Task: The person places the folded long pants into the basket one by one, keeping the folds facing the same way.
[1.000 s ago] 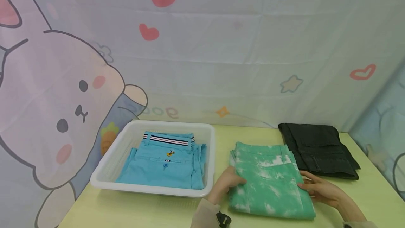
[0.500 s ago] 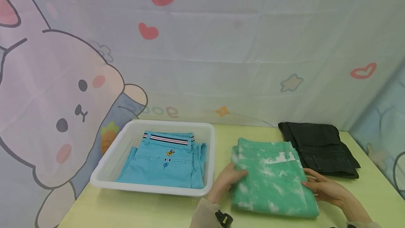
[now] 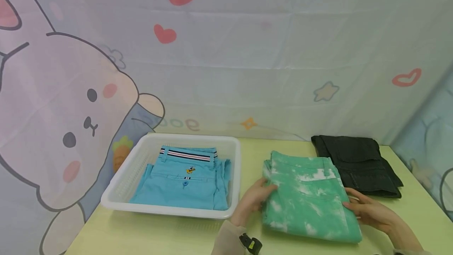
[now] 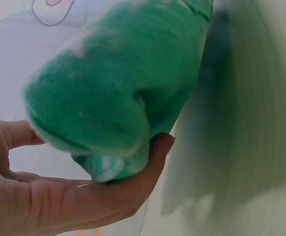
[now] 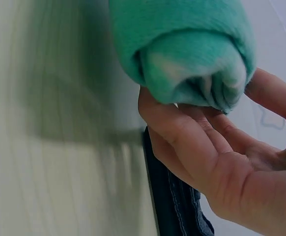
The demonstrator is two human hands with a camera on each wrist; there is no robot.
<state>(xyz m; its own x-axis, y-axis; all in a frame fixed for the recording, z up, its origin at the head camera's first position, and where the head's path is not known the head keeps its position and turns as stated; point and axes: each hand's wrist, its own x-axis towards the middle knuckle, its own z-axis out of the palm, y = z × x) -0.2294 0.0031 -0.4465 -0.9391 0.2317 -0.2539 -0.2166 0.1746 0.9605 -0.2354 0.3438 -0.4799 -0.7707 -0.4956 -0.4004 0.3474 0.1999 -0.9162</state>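
Folded green pants with white tie-dye patches (image 3: 308,200) are held between my two hands over the table. My left hand (image 3: 253,200) grips their left edge, thumb on top and fingers underneath, as the left wrist view shows. On the opposite edge my right hand (image 3: 375,212) pinches the folded layers (image 5: 192,64) in the same way. Both wrist views show a gap and a shadow under the pants (image 4: 113,83), so they look slightly raised. Partly overlapped by them in the head view, folded black pants (image 3: 357,164) lie behind on the right.
Left of the hands stands a white plastic basket (image 3: 166,208) with folded light-blue pants (image 3: 180,188) in it. Yellow-green tabletop (image 3: 159,235) shows in front of the basket. A printed cloth backdrop (image 3: 247,58) hangs along the table's back edge. A dark cable loops at far right.
Both hands have carried the green pants a little to the right and slightly away from me. The basket and the black pants have stayed in place.
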